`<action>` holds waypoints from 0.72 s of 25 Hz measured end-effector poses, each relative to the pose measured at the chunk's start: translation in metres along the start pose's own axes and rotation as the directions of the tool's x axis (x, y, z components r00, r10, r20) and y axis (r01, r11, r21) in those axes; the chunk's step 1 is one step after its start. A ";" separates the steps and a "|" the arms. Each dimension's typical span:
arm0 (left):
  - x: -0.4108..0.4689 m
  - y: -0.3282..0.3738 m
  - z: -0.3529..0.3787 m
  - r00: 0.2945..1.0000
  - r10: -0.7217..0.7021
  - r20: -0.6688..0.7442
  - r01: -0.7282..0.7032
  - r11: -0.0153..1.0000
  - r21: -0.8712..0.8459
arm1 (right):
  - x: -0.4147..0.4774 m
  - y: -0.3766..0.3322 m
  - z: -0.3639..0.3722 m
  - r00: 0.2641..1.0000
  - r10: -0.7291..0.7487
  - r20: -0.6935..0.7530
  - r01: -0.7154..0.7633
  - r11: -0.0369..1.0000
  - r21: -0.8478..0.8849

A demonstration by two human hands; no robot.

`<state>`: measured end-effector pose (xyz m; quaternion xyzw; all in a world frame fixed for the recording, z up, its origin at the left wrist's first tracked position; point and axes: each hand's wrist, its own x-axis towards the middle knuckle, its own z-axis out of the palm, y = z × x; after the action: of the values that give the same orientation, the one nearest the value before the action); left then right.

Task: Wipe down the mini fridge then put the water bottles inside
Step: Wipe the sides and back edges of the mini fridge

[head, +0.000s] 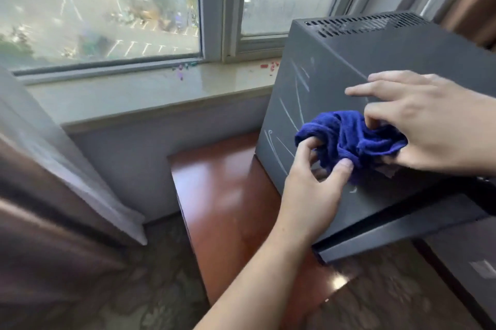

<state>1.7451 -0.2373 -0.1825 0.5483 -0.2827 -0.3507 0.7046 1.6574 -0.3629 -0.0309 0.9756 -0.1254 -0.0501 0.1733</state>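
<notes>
Blue cloth point(351, 139) sits bunched on the dark mini fridge point(375, 61), and you have it pinched from both sides: your left hand point(311, 195) curls thumb and fingers into its lower left fold, your right hand point(429, 125) grips its right side with two fingers splayed loose above. Pale scratch marks run across the fridge panel beside the cloth, and a row of vent slots point(365, 22) lines its far edge. Your fridge stands on a glossy red-brown bench point(228, 190), which has bare surface to the left of it. A stone windowsill point(150, 93) runs behind, touching the fridge's upper left corner, with small coloured bits point(182, 69) scattered near the window frame point(214, 7). Hanging curtain point(67, 155) crowds the left, near the bench's edge. Water bottles cannot be made out
</notes>
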 end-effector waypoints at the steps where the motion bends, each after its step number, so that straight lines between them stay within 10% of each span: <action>1: -0.008 -0.003 0.000 1.000 -0.002 -0.005 0.002 1.000 0.017 | -0.002 0.001 -0.002 0.997 -0.076 0.013 0.076 0.997 0.019; 7: -0.039 -0.001 0.010 0.998 0.036 -0.055 -0.029 0.992 0.120 | 0.002 0.007 -0.012 0.928 -0.234 0.289 0.186 0.965 0.182; 18: -0.017 -0.012 0.074 0.888 0.199 -0.415 -0.214 0.977 0.011 | 0.036 0.038 -0.029 0.780 -0.591 0.207 0.564 0.806 0.178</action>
<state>1.6743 -0.2678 -0.1771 0.5646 -0.1776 -0.1544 0.7911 1.6876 -0.3979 0.0075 0.9601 0.1563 -0.2176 0.0802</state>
